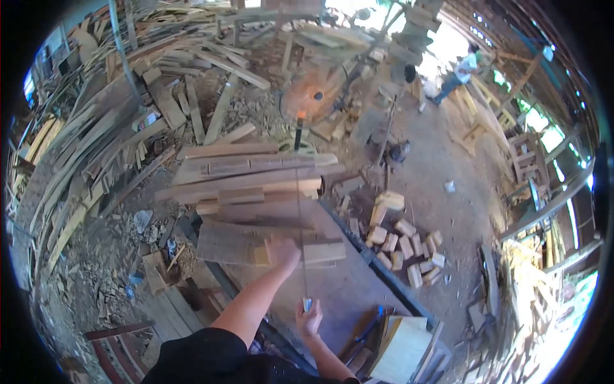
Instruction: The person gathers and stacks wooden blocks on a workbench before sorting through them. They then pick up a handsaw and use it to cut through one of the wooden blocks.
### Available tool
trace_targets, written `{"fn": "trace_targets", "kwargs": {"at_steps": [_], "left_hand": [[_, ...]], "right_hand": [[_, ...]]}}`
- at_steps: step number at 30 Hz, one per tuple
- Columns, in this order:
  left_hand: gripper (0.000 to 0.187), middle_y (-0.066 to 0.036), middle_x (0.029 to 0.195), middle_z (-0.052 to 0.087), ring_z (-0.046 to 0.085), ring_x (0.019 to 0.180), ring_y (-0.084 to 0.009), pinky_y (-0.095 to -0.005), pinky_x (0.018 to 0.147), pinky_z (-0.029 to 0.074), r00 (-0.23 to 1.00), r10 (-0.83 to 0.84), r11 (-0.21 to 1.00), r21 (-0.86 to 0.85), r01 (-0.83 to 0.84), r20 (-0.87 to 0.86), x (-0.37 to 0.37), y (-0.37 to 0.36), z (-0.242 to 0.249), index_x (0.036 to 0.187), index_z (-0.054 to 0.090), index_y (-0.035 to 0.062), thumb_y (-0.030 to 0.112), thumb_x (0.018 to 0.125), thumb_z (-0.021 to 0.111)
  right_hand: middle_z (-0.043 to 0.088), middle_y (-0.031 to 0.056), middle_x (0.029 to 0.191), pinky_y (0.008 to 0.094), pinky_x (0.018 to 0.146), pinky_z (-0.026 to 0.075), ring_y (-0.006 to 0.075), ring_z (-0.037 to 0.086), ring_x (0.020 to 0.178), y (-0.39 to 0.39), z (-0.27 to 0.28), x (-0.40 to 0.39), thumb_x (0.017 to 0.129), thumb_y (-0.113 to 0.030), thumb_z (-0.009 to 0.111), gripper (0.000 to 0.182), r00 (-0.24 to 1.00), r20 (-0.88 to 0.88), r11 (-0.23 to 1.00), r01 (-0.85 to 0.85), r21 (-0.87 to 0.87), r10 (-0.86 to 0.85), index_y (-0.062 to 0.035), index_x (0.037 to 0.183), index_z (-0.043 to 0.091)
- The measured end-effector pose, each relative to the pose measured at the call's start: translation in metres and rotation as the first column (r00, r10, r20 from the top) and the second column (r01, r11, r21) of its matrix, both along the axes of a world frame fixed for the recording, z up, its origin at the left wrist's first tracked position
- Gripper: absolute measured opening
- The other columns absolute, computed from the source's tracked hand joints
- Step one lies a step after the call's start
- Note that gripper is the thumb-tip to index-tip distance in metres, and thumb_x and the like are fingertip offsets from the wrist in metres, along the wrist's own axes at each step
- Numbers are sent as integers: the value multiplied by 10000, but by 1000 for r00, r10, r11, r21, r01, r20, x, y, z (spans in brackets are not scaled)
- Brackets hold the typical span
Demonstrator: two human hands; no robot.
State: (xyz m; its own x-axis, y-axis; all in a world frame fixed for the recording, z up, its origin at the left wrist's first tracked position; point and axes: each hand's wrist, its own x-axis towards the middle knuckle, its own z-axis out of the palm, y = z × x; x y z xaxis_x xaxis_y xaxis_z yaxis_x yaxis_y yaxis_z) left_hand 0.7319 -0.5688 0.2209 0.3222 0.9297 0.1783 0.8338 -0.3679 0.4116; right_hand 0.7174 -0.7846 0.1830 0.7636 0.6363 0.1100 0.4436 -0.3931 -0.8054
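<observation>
My left hand point(284, 254) reaches across the work table point(358, 291), its fingers, somewhat blurred, round a short wooden block point(261, 256). Just right of it lies another grey-brown block point(324, 251), on or against a wide weathered board point(224, 243). Nearer to me, my right hand point(309, 320) pinches a small, pale, metallic-looking piece point(307, 303); its kind is too small to make out. A thin dark straight line point(300, 217) runs from a black upright guide point(299, 136) down past my left hand to that piece.
Long timbers point(256, 166) lie stacked beyond the table. Cut wood blocks point(409, 246) are heaped on the floor at right. A pale board point(401, 351) and a blue-handled tool point(371, 325) sit at the near right. A person point(462, 72) stands far back; scrap wood point(77, 166) fills the left.
</observation>
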Motion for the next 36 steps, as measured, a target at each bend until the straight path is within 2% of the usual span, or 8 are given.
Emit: {"fn": "trace_targets", "kwargs": {"at_steps": [4,6,7,10,14,18,31,36], "left_hand": [[233,-134,983,617,543,979,-306,-464,869,363,999,-4,1000,6,4,38,-3,-3,10,908,650,67,241,824,519],[238,-132,986,616,544,979,-306,-459,863,365,997,-28,995,102,21,69,-6,-4,11,914,649,62,236,822,515],[239,-134,1004,612,540,999,-300,-448,866,364,997,-42,999,-16,44,60,-6,-2,12,924,646,58,230,817,518],[250,-137,1018,612,544,1012,-298,-443,878,367,997,-55,997,62,52,50,-8,-5,8,944,645,51,227,809,529],[304,-158,1131,580,496,1114,-303,-440,943,338,984,-100,982,-145,121,144,-17,-5,24,1010,647,39,177,746,587],[295,-153,1125,582,499,1108,-301,-435,932,342,983,-105,985,-118,123,153,-19,-7,23,998,650,38,168,740,591],[273,-151,1084,589,514,1082,-288,-426,936,349,994,-99,995,-24,100,51,-15,-8,23,958,682,42,210,769,577],[360,-140,1094,594,510,1104,-293,-441,959,352,996,-91,995,-32,90,-22,-14,-12,30,1088,653,69,264,795,578]], "right_hand": [[613,211,787,477,629,478,425,607,711,3,3,0,826,-193,652,254,998,70,1000,-5,-8,5,-31,986,539],[610,223,780,482,623,477,434,604,704,3,5,0,825,-205,655,273,999,49,1000,17,-15,-16,-26,996,539],[605,232,766,489,623,474,441,602,704,4,6,-1,821,-213,655,272,998,61,1000,18,-24,-17,-24,969,528],[600,239,753,495,624,469,449,597,701,4,5,-1,815,-226,657,279,998,59,999,17,-33,-15,-24,936,509],[592,237,734,501,624,464,458,591,700,3,8,-2,808,-212,646,266,1000,9,1000,24,-12,-24,-27,927,496],[600,228,721,489,632,471,455,601,702,4,7,-2,814,-238,651,276,997,66,999,41,-6,-41,-30,931,514],[616,218,749,487,649,483,436,612,721,4,7,-4,816,-244,654,266,997,33,998,68,-14,-67,-48,940,525],[615,202,789,485,635,487,425,614,733,2,2,-2,819,-198,651,244,997,70,1000,18,-6,-18,-57,969,519]]}}
